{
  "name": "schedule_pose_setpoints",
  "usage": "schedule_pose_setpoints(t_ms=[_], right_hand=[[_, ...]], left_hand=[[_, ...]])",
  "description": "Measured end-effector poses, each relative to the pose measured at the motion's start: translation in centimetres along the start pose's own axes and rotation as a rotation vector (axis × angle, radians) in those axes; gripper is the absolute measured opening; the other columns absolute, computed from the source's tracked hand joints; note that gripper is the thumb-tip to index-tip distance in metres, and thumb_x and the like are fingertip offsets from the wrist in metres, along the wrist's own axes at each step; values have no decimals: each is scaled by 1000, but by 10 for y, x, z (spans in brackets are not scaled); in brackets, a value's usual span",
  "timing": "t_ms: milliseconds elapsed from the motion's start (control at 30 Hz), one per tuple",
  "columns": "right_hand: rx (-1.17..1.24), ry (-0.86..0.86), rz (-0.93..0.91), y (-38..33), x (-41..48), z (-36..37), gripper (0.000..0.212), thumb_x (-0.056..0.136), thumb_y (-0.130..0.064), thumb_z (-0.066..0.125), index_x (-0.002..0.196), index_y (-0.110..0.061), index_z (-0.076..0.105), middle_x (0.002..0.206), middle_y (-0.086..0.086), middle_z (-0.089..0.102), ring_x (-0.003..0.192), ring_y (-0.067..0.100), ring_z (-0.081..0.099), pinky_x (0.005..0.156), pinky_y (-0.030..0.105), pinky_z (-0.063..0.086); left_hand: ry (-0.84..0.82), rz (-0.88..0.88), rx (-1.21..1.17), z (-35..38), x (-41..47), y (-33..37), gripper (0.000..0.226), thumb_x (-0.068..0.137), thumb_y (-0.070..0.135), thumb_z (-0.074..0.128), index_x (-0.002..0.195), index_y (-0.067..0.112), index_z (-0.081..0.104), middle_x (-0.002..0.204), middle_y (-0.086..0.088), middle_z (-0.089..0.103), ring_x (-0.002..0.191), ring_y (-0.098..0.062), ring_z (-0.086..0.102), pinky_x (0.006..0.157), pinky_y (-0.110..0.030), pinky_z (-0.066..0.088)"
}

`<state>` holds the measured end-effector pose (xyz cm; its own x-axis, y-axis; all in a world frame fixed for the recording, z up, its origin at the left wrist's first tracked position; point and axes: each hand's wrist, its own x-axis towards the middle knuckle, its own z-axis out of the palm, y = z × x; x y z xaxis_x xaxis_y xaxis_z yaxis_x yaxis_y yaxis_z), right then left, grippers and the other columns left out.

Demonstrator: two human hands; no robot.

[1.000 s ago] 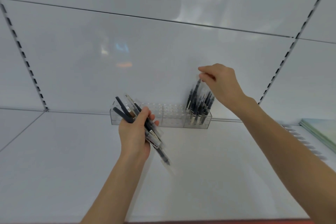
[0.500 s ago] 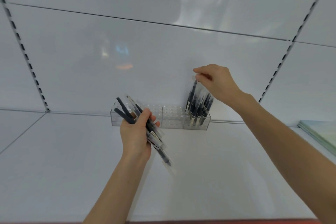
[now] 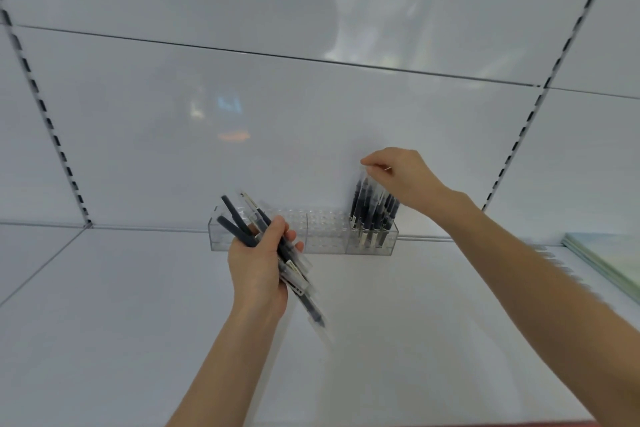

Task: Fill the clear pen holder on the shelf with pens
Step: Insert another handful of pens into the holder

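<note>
Two bare forearms reach away from me over the white shelf (image 3: 415, 340). Nearest is my left hand (image 3: 258, 274), curled tight round a bundle of pens (image 3: 298, 282). They are dark barrels, several in clear sleeves, fanned out in my fist. Their upper ends point up and left across the front of the holder, and their lower ends stick down and right past my palm, the lowest tip blurred.

Beyond that hand, at the back of the shelf where it meets the wall, stands the clear pen holder (image 3: 327, 236). It is long and low, split into three compartments side by side. My bundle partly hides the left compartment. The middle one shows a grid of small holes. The right one holds a cluster of standing pens (image 3: 375, 218), dark and leaning slightly, pale ends at the bottom.

Above that right compartment is my right hand (image 3: 403, 177). Thumb and forefinger are pinched narrow on the top of one sleeved pen (image 3: 363, 191) at the left of the cluster, its lower end down among the others. Whether it sits fully in, I cannot tell.

Off to the right a pale green flat stack (image 3: 613, 260) lies on the shelf. Farthest is the glossy white back panel (image 3: 277, 107), crossed by a dark seam, with slotted uprights (image 3: 52, 135) at either side.
</note>
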<state>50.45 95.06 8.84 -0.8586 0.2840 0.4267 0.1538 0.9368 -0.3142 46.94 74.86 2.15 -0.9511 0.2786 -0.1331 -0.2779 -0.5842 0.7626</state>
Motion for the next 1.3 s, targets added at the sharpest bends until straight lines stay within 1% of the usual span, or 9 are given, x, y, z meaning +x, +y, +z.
schedule_pose_setpoints(t_ms=[233, 500, 667, 733, 800, 867, 967, 1033, 1300], right_hand=[[-41, 125, 3, 0, -2, 14, 18, 92, -12, 49, 98, -3, 63, 97, 11, 68, 92, 25, 58, 81, 32, 43], [-111, 62, -44, 0, 10, 14, 18, 87, -7, 50, 85, -1, 66, 87, 13, 68, 89, 27, 56, 80, 39, 45], [-176, 68, -53, 8, 8, 25, 23, 89, -15, 52, 83, -4, 71, 85, 15, 69, 90, 33, 57, 84, 42, 45], [-81, 194, -65, 1, -6, 26, 21, 90, -17, 54, 93, -5, 71, 95, 11, 69, 95, 29, 58, 89, 34, 43], [180, 271, 38, -20, -32, 20, 19, 90, -19, 56, 101, -9, 68, 99, -1, 65, 93, 10, 55, 87, 18, 38], [432, 147, 117, -40, -60, 17, 13, 88, -21, 57, 92, -16, 68, 86, -9, 65, 76, -5, 55, 76, 9, 40], [568, -209, 143, -60, -93, 22, 8, 85, -30, 60, 82, -25, 65, 78, -2, 70, 71, 1, 61, 70, 17, 47], [632, -328, 210, -64, -106, 28, 7, 79, -34, 66, 85, -32, 62, 73, -7, 70, 69, 5, 62, 69, 23, 49], [844, -162, 379, -50, -112, 26, 11, 76, -8, 71, 80, -17, 65, 62, -5, 66, 59, 8, 61, 55, 20, 50]], left_hand=[[0, 9, -4, 2, 1, 3, 8, 88, 5, 58, 82, 9, 54, 67, -3, 56, 49, -5, 58, 54, -21, 56], [2, 36, -6, 5, 2, 8, 11, 88, 5, 58, 78, 9, 55, 69, -3, 57, 51, -5, 58, 54, -21, 56], [20, 33, -12, 3, 2, 9, 12, 88, 5, 58, 77, 10, 55, 68, -3, 57, 54, -6, 58, 53, -21, 55], [18, 51, -36, 3, 3, 11, 13, 89, 5, 58, 77, 10, 55, 67, -3, 56, 51, -4, 58, 52, -21, 55], [24, 71, -66, 4, 5, 12, 14, 89, 5, 57, 76, 10, 54, 67, -3, 55, 50, -4, 58, 53, -21, 54], [45, 94, -109, 6, 9, 13, 17, 89, 6, 56, 74, 10, 53, 66, -2, 55, 51, -4, 57, 54, -21, 54], [63, 130, -152, 11, 11, 11, 20, 90, 6, 56, 71, 10, 51, 65, -2, 53, 52, -6, 55, 56, -22, 54], [72, 151, -165, 15, 12, 9, 22, 90, 7, 55, 68, 11, 51, 64, -2, 52, 54, -8, 55, 56, -22, 53], [55, 173, -179, 19, 16, 7, 23, 92, 8, 52, 70, 11, 50, 67, -3, 51, 60, -10, 54, 61, -25, 56]])
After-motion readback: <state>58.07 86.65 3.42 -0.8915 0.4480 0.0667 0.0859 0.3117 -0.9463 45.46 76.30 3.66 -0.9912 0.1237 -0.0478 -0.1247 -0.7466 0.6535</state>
